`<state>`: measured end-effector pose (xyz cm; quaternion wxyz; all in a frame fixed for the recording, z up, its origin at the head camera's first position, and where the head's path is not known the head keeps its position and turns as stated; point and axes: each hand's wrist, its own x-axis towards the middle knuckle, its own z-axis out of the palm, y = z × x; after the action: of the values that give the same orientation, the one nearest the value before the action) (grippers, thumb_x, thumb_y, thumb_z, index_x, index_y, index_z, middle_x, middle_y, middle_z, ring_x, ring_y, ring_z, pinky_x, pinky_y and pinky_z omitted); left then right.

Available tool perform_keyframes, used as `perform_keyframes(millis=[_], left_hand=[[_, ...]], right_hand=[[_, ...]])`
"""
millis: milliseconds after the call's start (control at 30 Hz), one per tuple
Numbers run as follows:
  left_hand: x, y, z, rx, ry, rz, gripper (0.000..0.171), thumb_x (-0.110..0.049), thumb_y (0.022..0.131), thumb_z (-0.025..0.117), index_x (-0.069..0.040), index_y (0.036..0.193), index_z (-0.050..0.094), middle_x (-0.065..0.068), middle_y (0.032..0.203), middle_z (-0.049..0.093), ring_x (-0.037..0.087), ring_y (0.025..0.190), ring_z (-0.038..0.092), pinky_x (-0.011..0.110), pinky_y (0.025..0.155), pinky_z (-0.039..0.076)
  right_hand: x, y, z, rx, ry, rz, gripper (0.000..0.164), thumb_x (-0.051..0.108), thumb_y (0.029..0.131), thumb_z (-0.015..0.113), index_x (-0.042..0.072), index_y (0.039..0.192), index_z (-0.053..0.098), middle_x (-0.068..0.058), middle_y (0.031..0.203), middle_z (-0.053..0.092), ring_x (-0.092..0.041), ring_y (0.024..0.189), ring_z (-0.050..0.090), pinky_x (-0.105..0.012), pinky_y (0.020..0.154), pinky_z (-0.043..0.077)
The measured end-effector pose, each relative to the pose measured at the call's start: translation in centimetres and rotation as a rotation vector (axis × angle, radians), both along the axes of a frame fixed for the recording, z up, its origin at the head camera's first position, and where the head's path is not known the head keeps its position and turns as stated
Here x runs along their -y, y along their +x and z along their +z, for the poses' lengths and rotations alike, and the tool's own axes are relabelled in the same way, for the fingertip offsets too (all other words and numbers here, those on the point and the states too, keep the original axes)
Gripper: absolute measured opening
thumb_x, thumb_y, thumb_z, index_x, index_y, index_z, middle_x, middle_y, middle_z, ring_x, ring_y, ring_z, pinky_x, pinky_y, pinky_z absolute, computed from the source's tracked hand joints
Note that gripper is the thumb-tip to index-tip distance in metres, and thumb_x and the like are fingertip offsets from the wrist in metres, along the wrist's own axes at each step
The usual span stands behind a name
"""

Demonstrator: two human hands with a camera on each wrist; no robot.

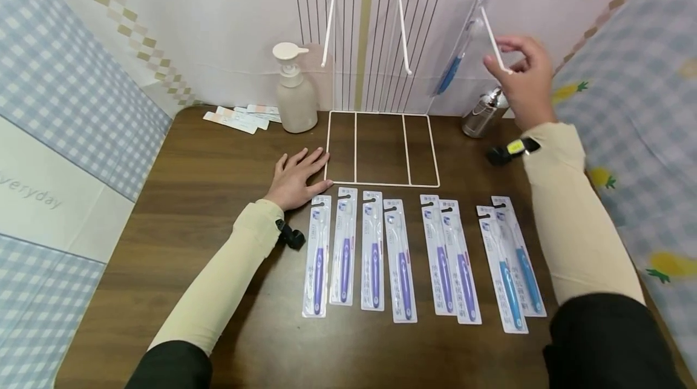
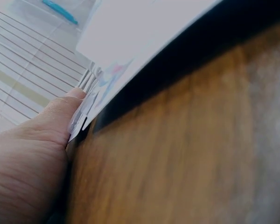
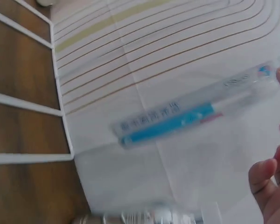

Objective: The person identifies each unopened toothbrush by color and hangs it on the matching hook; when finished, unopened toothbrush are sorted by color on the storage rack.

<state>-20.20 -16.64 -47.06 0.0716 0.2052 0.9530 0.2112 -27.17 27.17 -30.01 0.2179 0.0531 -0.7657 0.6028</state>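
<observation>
Around the white wire rack point(image 1: 381, 184), obstacles crowd close: a beige pump bottle point(image 1: 296, 98) at its back left, pale printed strips point(image 1: 234, 120) beyond that, and a shiny silver canister point(image 1: 479, 118) below the right hand point(image 1: 525, 83). Six purple-handled packaged toothbrushes point(image 1: 373, 262) and two blue-handled ones point(image 1: 510, 283) lie in front. Another blue toothbrush in clear packaging point(image 1: 451, 73) hangs far back on the rightmost prong point(image 1: 492, 40); the right fingers, parted and loosely bent, sit by that prong's tip. The left hand point(image 1: 296, 180) rests with spread fingers against the rack's base.
</observation>
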Motion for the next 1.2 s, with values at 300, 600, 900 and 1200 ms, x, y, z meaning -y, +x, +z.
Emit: perform_keyframes(millis=[300, 600, 900, 1200], left_hand=[[0.4, -0.3, 0.0, 0.0, 0.006, -0.001, 0.076, -0.058, 0.106, 0.056, -0.027, 0.169, 0.029, -0.005, 0.176, 0.019, 0.028, 0.162, 0.011, 0.061, 0.125, -0.004], [0.2, -0.4, 0.1, 0.01, 0.013, -0.006, 0.075, -0.059, 0.105, 0.056, -0.028, 0.169, 0.03, -0.006, 0.176, 0.019, 0.027, 0.162, 0.011, 0.061, 0.124, -0.004], [-0.1, -0.5, -0.1, 0.009, 0.018, -0.013, 0.076, -0.06, 0.105, 0.056, -0.028, 0.169, 0.029, -0.006, 0.176, 0.019, 0.027, 0.162, 0.011, 0.06, 0.125, -0.004], [0.1, -0.5, -0.2, 0.021, 0.009, -0.002, 0.076, -0.058, 0.105, 0.057, -0.028, 0.169, 0.029, -0.006, 0.176, 0.019, 0.028, 0.162, 0.011, 0.06, 0.125, -0.005]], right_hand=[[-6.5, 10.1, -6.2, 0.098, -0.005, 0.099, 0.024, -0.002, 0.094, 0.078, -0.01, 0.116, 0.075, -0.002, 0.095, 0.072, -0.012, 0.065, 0.051, -0.016, 0.051, 0.042], [-10.7, 17.1, -13.5, 0.355, 0.409, 0.048, 0.035, 0.016, 0.099, 0.077, 0.004, 0.132, 0.072, 0.005, 0.1, 0.066, -0.013, 0.079, 0.051, -0.021, 0.064, 0.041], [-12.0, 18.5, -15.7, 0.534, 0.713, 0.155, 0.056, 0.035, 0.099, 0.078, 0.01, 0.147, 0.065, -0.013, 0.12, 0.055, -0.021, 0.087, 0.041, -0.028, 0.069, 0.037], [-12.5, 18.9, -16.1, 0.519, 0.578, 0.114, 0.047, 0.028, 0.1, 0.077, 0.009, 0.141, 0.069, 0.0, 0.118, 0.062, -0.013, 0.088, 0.05, -0.02, 0.07, 0.043]])
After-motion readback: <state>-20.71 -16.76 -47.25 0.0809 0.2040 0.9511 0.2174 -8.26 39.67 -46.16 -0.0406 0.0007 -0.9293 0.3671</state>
